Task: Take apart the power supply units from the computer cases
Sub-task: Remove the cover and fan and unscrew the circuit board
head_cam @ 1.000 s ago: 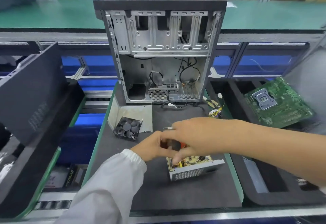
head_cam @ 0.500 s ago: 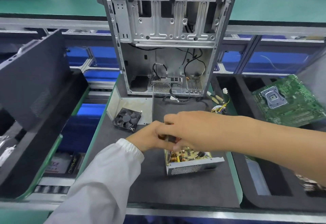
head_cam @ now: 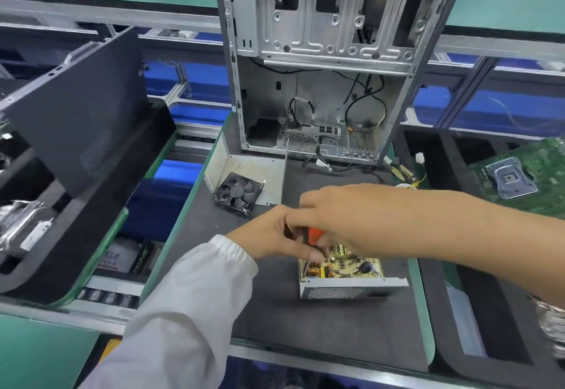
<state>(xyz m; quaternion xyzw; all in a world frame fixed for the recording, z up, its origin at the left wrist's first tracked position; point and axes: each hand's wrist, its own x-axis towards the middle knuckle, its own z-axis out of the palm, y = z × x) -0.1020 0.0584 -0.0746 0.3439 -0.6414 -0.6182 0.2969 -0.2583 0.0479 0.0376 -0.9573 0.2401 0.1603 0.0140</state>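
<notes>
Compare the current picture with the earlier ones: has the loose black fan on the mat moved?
No. The fan lies on the same corner of the bent metal plate, in front of the computer case; only the camera shifted.

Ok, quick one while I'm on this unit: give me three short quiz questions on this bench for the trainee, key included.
1. True or false: the power supply unit lies open, its circuit board showing.
2. The loose fan lies: A) inside the computer case, B) on the mat in front of it, C) on the motherboard.
3. Which hand reaches across from the right, over the unit?

Key: 1 true; 2 B; 3 right.
</notes>
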